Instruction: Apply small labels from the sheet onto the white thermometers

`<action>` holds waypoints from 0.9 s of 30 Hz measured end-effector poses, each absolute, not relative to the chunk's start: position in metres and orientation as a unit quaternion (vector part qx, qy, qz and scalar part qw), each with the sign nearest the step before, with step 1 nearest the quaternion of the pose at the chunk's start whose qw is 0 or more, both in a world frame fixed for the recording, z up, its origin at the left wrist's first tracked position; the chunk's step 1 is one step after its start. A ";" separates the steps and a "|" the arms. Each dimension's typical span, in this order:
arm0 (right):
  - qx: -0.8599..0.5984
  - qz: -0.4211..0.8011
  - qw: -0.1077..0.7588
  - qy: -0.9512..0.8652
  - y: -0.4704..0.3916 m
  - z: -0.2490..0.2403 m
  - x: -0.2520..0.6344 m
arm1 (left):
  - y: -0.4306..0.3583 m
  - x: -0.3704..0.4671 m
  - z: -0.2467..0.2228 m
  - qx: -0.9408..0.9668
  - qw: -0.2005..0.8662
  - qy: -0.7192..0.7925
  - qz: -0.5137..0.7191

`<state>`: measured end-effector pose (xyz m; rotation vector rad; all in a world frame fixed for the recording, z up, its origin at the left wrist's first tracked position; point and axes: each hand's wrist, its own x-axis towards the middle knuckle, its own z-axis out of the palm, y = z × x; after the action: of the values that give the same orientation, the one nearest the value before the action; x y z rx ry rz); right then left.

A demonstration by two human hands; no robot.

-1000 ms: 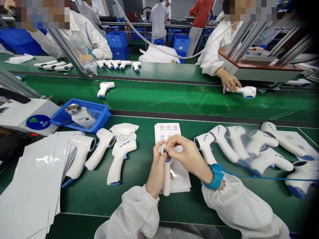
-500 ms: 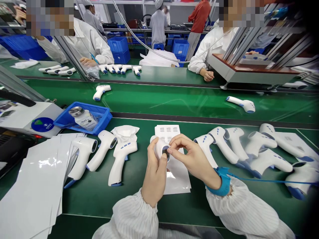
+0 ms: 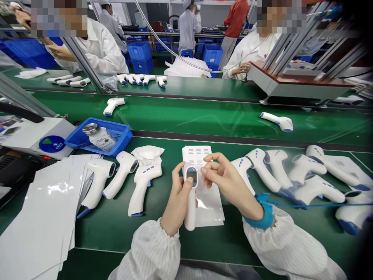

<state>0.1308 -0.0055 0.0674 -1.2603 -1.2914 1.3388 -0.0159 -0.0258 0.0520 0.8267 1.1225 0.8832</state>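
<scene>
My left hand (image 3: pixel 177 200) is closed round a white forehead thermometer (image 3: pixel 190 210), its thumb resting on the small dark screen, which faces me. The thermometer's handle points down over a white sheet of labels (image 3: pixel 199 151) on the bench. Just right of the screen is my right hand (image 3: pixel 224 182), apart from the thermometer. Its fingers are curled and the thumb is drawn in against them; anything small between them is too hard to make out. A blue wrist strap (image 3: pixel 264 212) with a cord circles my right wrist.
Several white thermometers lie to the left (image 3: pixel 145 186) and right (image 3: pixel 264 171). A blue tray (image 3: pixel 124 138) holds a metal-capped bottle (image 3: pixel 99 136). White sheets (image 3: pixel 43 217) are stacked at left. Beyond runs a green conveyor belt (image 3: pixel 186 116) carrying thermometers; co-workers sit across it.
The thermometer has turned so its screen faces me and its handle shows. My right hand has come away from the screen slightly. Both thermometers on the belt have shifted left.
</scene>
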 end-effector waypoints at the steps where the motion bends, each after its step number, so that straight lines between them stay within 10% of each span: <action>1: -0.514 0.487 0.441 -0.551 -0.005 0.067 0.130 | -0.026 -0.017 0.055 0.351 0.705 0.484 0.382; 11: -0.476 0.341 0.475 -0.657 -0.002 0.071 0.124 | -0.035 -0.011 0.069 0.395 0.685 0.473 0.388; 23: -0.406 0.697 0.293 -0.513 -0.012 0.069 0.121 | -0.030 -0.009 0.056 0.507 0.570 0.453 0.462; 27: -0.538 0.493 0.231 -0.644 0.035 0.062 0.125 | -0.024 -0.015 0.045 0.574 0.506 0.524 0.374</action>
<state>0.1254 0.0354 0.0617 -1.4788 -1.7699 1.3539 -0.0150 -0.0236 0.0455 1.3835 1.2644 0.9009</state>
